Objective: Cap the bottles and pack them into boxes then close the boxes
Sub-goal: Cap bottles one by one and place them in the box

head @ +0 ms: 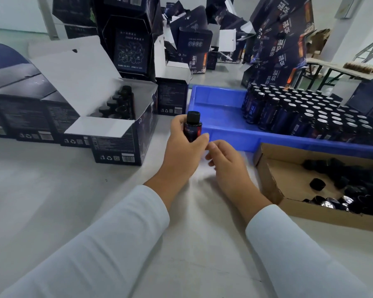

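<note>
This is a packing line in a small factory or warehouse room; a blue plastic tray [215,108] at right centre holds rows of identical dark bottles [306,112], and a cardboard tray [267,166] at lower right is heaped with loose black caps [353,190]. Printed dark cartons [125,35] stand stacked and scattered across the top of the frame; folding tables [332,67] stand at upper right.

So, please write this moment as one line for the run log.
left hand: holds capped bottle | right hand: empty | open box: partly filled
</note>
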